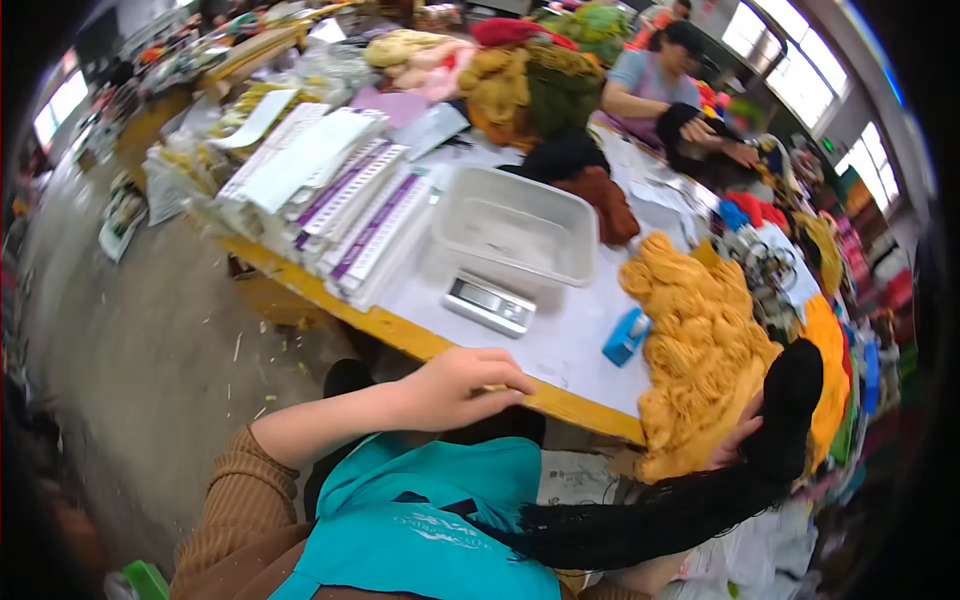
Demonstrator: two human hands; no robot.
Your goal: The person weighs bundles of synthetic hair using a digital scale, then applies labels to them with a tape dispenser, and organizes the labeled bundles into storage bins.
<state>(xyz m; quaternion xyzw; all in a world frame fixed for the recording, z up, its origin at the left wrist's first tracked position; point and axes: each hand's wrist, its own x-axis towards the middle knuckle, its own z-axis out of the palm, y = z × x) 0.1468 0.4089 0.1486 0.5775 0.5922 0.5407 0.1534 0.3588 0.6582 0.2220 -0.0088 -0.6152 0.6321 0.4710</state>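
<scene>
Your left grip (465, 385) rests curled, empty, on the worktop (560, 345) edge near the scale (488, 303); right grip (742, 432) clutches black yarn (790, 405); tub (515, 235) on scale unfilled.

Translucent plastic tub (515, 228); fuzzy mustard yarn (695, 350); black stringy yarn (700, 505); matt tabletop (560, 345).

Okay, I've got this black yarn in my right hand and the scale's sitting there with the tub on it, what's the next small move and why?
Probably lift the black yarn toward the tub. The right hand grips it beside the yellow yarn, its tail hanging below the table edge. The left hand only rests on that edge, and the tub on the scale looks empty.
</scene>
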